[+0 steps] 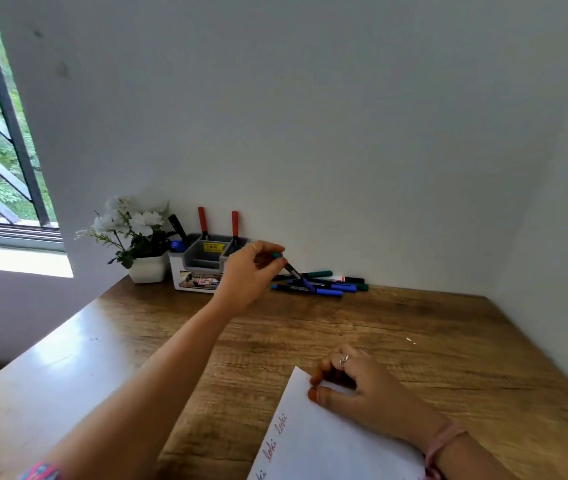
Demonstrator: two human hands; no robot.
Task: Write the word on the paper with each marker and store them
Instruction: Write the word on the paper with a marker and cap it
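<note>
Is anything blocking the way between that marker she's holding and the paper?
Nothing visible. The left hand pinches a marker above the pile; only bare table lies before the paper, which the right hand holds.

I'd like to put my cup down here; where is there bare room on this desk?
Bare wood lies between the paper and the marker pile, and along the desk's right side. It is crowded at the back by the organizer and flower pot.

The bench (pixel 396 341) is brown woodgrain. At ten o'clock, white flowers (pixel 130 220) fill a white pot (pixel 148 269). The grey-and-white organiser (pixel 202 261) wears a yellow label (pixel 214 247) and holds two red-capped markers (pixel 202 220). Loose markers (pixel 327 287) at twelve o'clock are blue, green and black. The white paper (pixel 327 438) bears red writing (pixel 277 434).
</note>
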